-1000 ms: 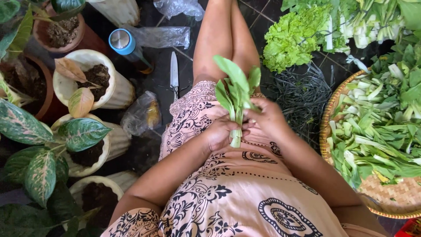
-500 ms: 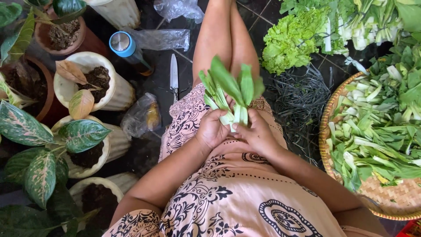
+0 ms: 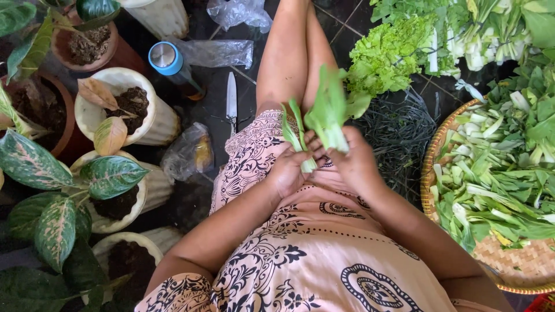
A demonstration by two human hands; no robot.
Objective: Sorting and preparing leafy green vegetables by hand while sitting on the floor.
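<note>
Dark floor tiles lie under potted plants (image 3: 110, 173) and a knife (image 3: 231, 101) — above the lap, left hand (image 3: 287, 173) grips a thin stalk (image 3: 296, 136), right hand (image 3: 354, 162) holds leafy greens (image 3: 329, 112), beside a woven basket (image 3: 514, 268).

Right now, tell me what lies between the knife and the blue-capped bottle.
Head view: only bare dark floor separates the knife from the bottle.

Illumination: soft, even daylight; source direction cannot be determined.
Shadows: faint and diffuse; darkest between the plant pots (image 3: 118, 107) and on the dark floor (image 3: 248, 69).
Glare: small highlights on the clear plastic bags (image 3: 217, 53) and the knife blade (image 3: 231, 95).
Focus: sharp centrally; slight motion blur on the held green leaves (image 3: 329, 112).
Distortion: mild wide-angle stretch at the corners.
</note>
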